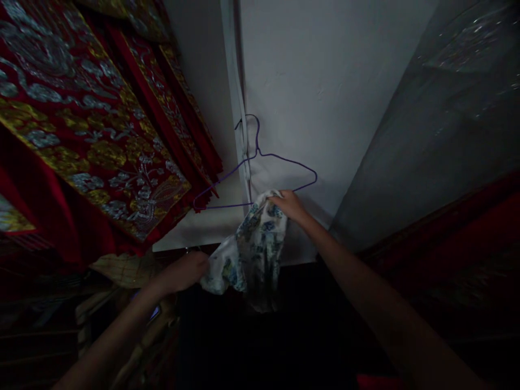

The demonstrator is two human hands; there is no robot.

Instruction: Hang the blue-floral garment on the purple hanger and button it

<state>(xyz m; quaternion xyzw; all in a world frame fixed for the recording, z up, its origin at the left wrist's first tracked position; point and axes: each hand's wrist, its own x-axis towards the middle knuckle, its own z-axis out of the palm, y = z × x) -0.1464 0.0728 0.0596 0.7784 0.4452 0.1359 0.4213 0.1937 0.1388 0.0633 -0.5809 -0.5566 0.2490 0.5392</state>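
Hangings (93, 132) at far left: red cloth, heavy gold and silver embroidery, lower edge slanting down toward the centre. Below and right of them, left hand (190, 271), fingers curled closed on the left end of a patterned cloth (262, 238); exact finger positions blurred. Cloth is white with blue and green patches, bunched at top, hanging in loose folds at centre, stretched between both hands. Above it, purple wire hanger (257, 152), hook at a pale strip (244, 135) running down the white wall (325, 81). Hanger's lower bar passes behind the cloth's top; whether cloth is looped over it, cannot tell. Right hand (290, 206) at the cloth's upper right corner, thumb and fingers pinching the edge. Far right: grey, shiny sheet (426, 124), with red fabric (467, 227) below, dim.
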